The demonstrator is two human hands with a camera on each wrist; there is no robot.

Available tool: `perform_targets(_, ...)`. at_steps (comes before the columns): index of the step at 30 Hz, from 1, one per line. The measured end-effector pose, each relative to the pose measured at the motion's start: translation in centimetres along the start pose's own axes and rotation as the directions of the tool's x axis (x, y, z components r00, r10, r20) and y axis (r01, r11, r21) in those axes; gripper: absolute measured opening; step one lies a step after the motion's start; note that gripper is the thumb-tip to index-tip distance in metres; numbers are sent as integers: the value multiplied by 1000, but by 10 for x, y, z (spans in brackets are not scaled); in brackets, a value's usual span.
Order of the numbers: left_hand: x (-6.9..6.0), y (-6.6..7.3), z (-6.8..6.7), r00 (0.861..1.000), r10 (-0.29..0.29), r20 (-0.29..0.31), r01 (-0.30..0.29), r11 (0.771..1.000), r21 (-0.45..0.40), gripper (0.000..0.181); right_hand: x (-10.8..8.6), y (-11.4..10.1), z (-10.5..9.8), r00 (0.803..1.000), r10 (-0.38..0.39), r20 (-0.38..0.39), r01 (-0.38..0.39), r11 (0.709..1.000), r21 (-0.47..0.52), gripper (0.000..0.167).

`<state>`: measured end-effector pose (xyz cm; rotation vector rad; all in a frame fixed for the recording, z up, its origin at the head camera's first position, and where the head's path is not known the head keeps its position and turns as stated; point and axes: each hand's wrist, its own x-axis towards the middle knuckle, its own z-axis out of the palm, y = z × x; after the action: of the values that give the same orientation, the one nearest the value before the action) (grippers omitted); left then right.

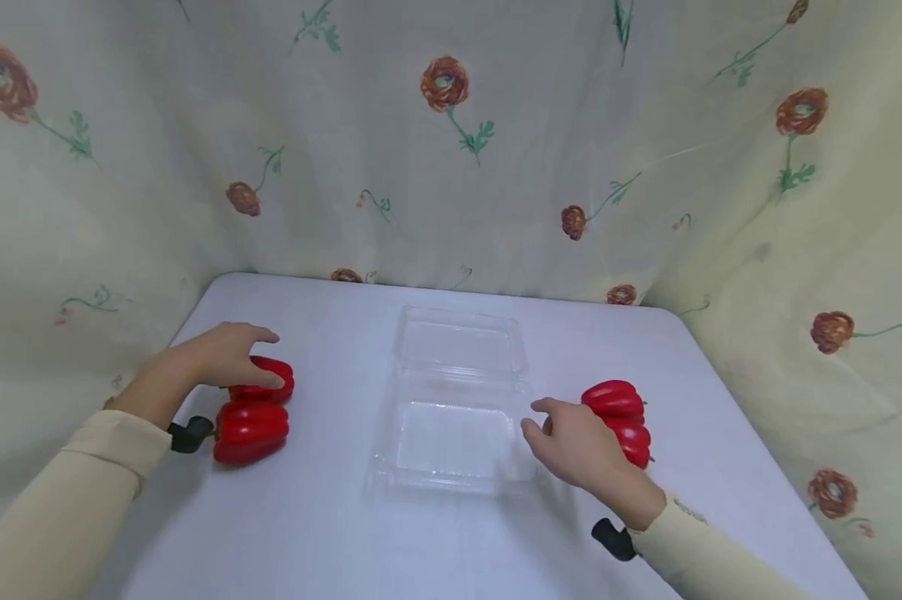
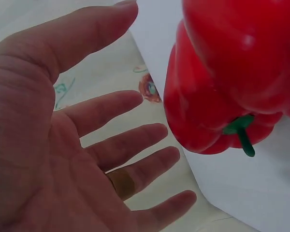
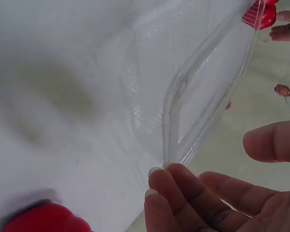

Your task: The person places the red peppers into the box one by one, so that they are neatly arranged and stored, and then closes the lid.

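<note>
My left hand (image 1: 222,358) is held over the farther red bell pepper (image 1: 259,394) on the left, partly covering it. A nearer red bell pepper (image 1: 251,433) lies against that one. In the left wrist view, the fingers (image 2: 130,142) are spread and apart from both peppers. A clear plastic clamshell container (image 1: 454,437) lies opened in the middle, its lid (image 1: 458,346) folded back. My right hand (image 1: 589,446) hovers beside its right edge, thumb and fingers apart, holding nothing. Behind that hand are two more red bell peppers, a farther (image 1: 613,397) and a partly hidden nearer one (image 1: 634,439).
Everything lies on a white table (image 1: 323,533) with rounded far corners. A flower-printed curtain (image 1: 526,167) hangs behind and along both sides. Black mounts, left (image 1: 188,435) and right (image 1: 612,540), stick out at the wrists.
</note>
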<state>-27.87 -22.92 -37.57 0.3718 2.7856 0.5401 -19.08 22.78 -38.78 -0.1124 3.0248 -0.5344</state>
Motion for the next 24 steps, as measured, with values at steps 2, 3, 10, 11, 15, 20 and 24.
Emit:
perform_targets(2, 0, -4, 2, 1000, -13, 19, 13, 1000, -20, 89, -4, 2, 2, 1000, 18, 8, -18, 1000, 18, 61)
perform_targets(3, 0, -5, 3, 999, -16, 27, 17, 1000, -26, 89, -5, 3, 3, 1000, 26, 9, -26, 999, 26, 61)
perform_targets(10, 2, -10, 10, 998, -12, 60, 15, 998, -61, 95, -13, 15, 7, 997, 71, -9, -70, 995, 69, 61)
perform_targets(11, 3, -11, 11, 998, -11, 61, 15, 998, -64, 95, -14, 17, 8, 997, 74, -11, -73, 994, 78, 61)
perform_targets(15, 8, -15, 18, 999, -18, 51, 22, 998, -67, 92, -17, 24, 13, 996, 87, 8, -87, 990, 115, 59)
perform_targets(20, 13, -19, 23, 999, -18, 37, 20, 997, -70, 89, -18, 28, 20, 996, 90, 15, -91, 984, 156, 53)
perform_targets(24, 15, -15, 23, 1000, 1, -3, -2, 998, -67, 89, -17, 30, 21, 996, 84, 25, -87, 978, 188, 49)
